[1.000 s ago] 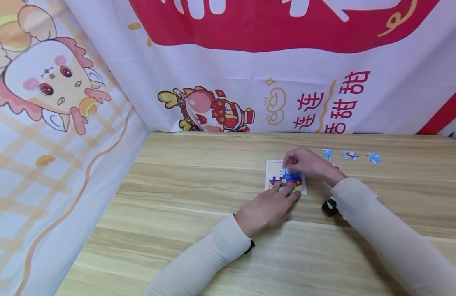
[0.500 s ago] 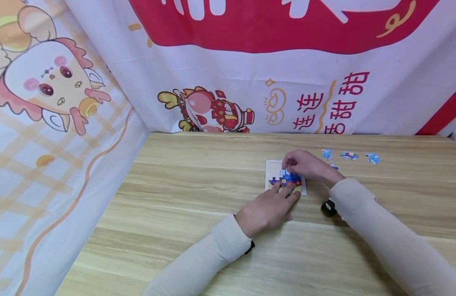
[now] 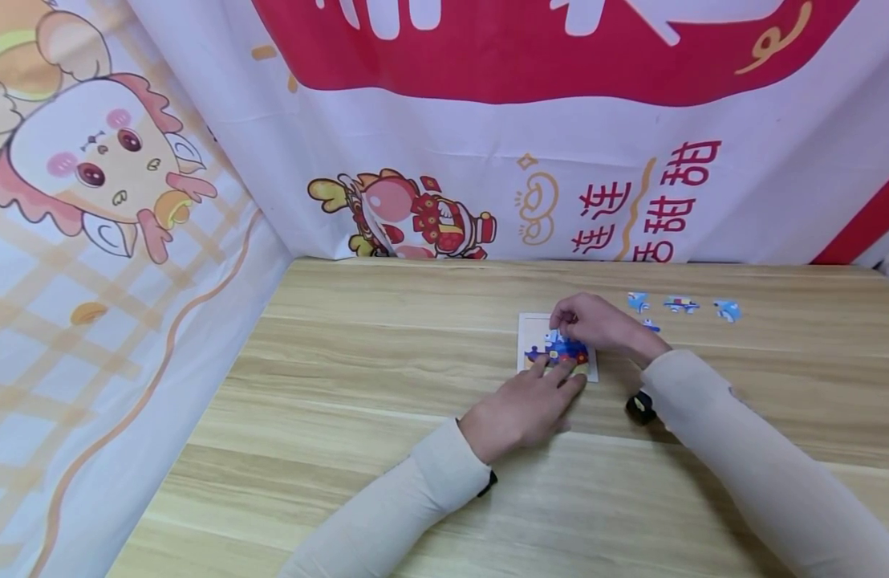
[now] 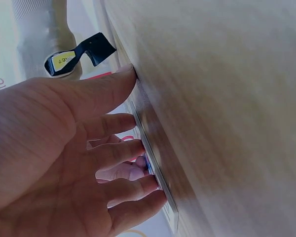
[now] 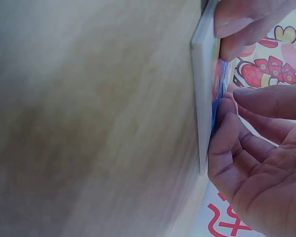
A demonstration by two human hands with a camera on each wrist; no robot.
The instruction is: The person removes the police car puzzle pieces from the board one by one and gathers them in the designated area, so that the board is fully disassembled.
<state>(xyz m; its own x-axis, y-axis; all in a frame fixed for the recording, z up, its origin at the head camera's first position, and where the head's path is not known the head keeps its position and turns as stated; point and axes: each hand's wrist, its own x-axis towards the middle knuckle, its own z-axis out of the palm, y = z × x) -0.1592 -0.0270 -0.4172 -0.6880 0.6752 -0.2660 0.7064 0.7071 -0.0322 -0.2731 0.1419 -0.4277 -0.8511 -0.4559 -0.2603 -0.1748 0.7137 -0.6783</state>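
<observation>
"Starting from the left, what is found?"

"The left hand [image 3: 520, 409] is held low over the table [image 3: 387, 361], its fingers extended and slightly spread, with nothing clutched. By its fingertips the near part of the tray [image 3: 521, 341] is touched; how hard cannot be told."

"And where is the puzzle?"

"The blue puzzle [image 3: 567, 348] is seated inside the tray, between the hands. Joined pieces are seen across its middle; at the upper left, a pale stretch of tray is left uncovered. The near edge is partly hidden by fingers."

"What is shown of the right hand [image 3: 596, 319]?"

"Its fingers are curled down at the far side of the joined part, near the left hand's but apart from them. Whether a piece is pinched there or only pressed cannot be told, even from the right wrist view."

"Has anything just been changed?"

"Very little. The right hand is shifted slightly, and a small piece [image 3: 651, 325] by its wrist is exposed more fully than a second ago. The left hand is kept in place. A fit, it may be judged, is being adjusted, with no fresh piece being fetched."

"And farther right?"

"A light blue piece [image 3: 638, 301], a multicoloured piece [image 3: 681, 303] and a pale piece [image 3: 727, 310] are laid in a row, still unplaced."
</observation>
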